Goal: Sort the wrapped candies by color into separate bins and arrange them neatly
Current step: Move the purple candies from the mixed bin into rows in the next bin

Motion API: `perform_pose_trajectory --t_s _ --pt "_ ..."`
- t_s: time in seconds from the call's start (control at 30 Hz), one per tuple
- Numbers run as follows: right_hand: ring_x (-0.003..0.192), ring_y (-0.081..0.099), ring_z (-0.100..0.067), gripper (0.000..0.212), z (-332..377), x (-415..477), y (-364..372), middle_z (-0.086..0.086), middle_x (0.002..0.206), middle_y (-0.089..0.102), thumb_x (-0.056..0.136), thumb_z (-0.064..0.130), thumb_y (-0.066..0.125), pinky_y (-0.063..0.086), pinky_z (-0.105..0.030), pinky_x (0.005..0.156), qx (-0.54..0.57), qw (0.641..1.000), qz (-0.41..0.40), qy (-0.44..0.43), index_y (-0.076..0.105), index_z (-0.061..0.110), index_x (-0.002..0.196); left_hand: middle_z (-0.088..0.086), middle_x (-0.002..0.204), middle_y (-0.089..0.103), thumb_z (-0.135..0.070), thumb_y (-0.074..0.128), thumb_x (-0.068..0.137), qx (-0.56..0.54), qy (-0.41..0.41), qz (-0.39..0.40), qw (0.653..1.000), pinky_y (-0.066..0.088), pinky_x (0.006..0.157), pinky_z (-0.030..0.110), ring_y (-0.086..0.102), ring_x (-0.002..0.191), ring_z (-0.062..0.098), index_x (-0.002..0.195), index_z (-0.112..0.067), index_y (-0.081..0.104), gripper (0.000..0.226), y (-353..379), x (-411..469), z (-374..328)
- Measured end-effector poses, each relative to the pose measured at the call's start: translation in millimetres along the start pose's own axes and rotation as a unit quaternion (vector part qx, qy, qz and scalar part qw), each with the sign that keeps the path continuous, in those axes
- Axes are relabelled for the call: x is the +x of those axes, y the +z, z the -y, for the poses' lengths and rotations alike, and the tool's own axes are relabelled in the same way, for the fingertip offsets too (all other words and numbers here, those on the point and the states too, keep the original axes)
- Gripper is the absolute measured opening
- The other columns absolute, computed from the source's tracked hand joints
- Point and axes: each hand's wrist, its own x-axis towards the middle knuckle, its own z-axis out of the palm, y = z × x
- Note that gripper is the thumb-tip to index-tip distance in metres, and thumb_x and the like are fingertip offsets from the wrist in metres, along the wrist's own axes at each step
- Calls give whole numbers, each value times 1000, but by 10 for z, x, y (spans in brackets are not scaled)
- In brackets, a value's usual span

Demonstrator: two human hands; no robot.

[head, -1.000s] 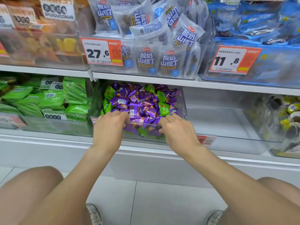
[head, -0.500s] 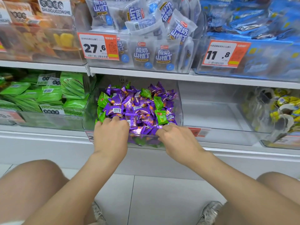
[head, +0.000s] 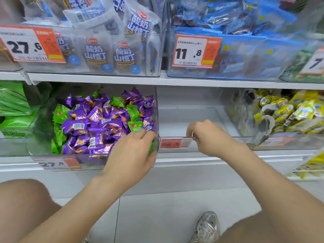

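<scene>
Shelving [head: 175,81] holds candy bin [head: 42,130] between green packets [head: 14,106] (left) and clear bin [head: 189,120].

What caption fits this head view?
Left hand rests on mixed purple and green candies; right hand grips the empty bin.

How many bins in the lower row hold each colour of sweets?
Bin of green packets: 1
Bin of mixed purple and green sweets: 1
Bin of yellow sweets: 1
Bin with no sweets showing: 1
Total: 4 bins
</scene>
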Motion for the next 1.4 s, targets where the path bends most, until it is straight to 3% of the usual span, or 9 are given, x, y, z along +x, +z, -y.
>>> perform_pose_trajectory --t_s 0.07,0.27,0.53,0.83,1.03,1.1,1.23,1.33,1.4 --pt "90 62 -26 51 -14 4 -9 8 88 61 79 -8 50 35 -31 56 -12 1000 4 -11 64 31 110 -7 97 67 -37 69 89 -13 -15 10 1000 40 61 37 66 88 30 114 -23 59 31 31 35 -42" --pt "101 63 -31 63 20 -135 40 -1 110 64 76 -13 49 49 -38 72 -44 998 -36 -22 60 27 123 -16 91 70 -41 68 94 -51 -54 33 997 50 63 37 68 94 23 127 -33 54 37 -8 25 -33" --pt "102 64 -30 67 139 -273 -80 0 111 65 73 -15 52 44 -35 66 -27 993 -106 32 64 28 123 -17 97 68 -30 68 92 -55 -37 52 996 53 64 36 67 97 19 129 -36 54 40 -95 -60 -14" --pt "103 62 -28 59 198 -638 56 1 110 63 76 -11 47 49 -38 73 -42 999 -4 -17 58 27 120 -12 98 64 -29 68 90 -69 -14 58 996 54 67 40 64 95 22 131 -34 53 44 -82 -109 21" --pt "128 54 -17 66 400 -632 -23 2 135 59 85 10 55 47 -36 105 116 991 -38 -48 47 28 149 -5 102 61 -33 69 86 -80 -21 74 994 53 80 45 61 96 28 132 -30 56 48 -75 -155 64" --pt "129 55 -15 61 670 -507 -84 1 139 60 95 21 57 46 -33 105 214 974 -48 -56 41 28 153 -4 109 57 -40 67 84 -80 -31 74 994 52 84 47 58 101 29 134 -32 53 53 -94 -154 84" --pt "95 68 -22 48 1070 33 -219 4 104 73 94 46 59 56 -39 88 312 948 -50 -14 44 27 136 -2 130 45 -56 65 81 -39 -52 60 996 44 94 46 46 117 27 138 -27 49 66 -151 -71 138" --pt "92 63 -34 37 1154 321 -171 -5 88 70 94 36 56 56 -45 80 278 958 -68 32 43 16 122 5 150 37 -74 46 82 17 -82 92 992 38 109 54 36 139 34 153 -24 38 87 -190 47 278" --pt "95 61 -44 46 1166 391 -90 -15 92 66 92 22 54 56 -48 79 237 969 -48 47 37 9 133 9 164 23 -82 29 83 62 -84 154 982 30 118 57 23 151 38 162 -27 24 97 -180 96 380"
